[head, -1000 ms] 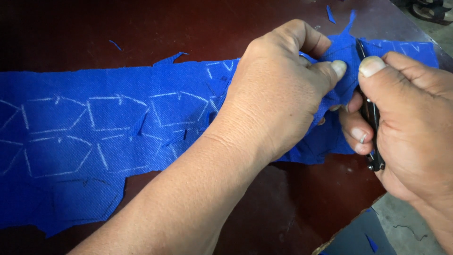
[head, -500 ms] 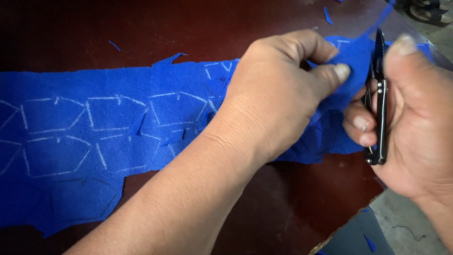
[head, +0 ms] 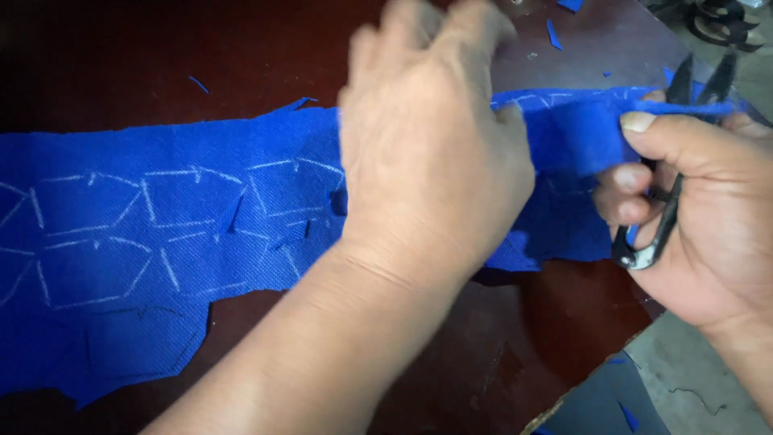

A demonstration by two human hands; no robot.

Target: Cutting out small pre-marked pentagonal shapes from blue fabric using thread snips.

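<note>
A dark reddish-brown table (head: 241, 48) carries everything. Lying across it from nine o'clock toward two o'clock is a long strip of blue cloth (head: 161, 242) with white chalk outlines drawn on it and ragged cut edges. Small blue scraps (head: 555, 34) lie on the bare wood at twelve to one o'clock, and another sliver (head: 198, 84) at eleven o'clock.

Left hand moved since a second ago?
Yes. The left hand has opened and slid left along the blue fabric, away from the snips in the right hand.
</note>
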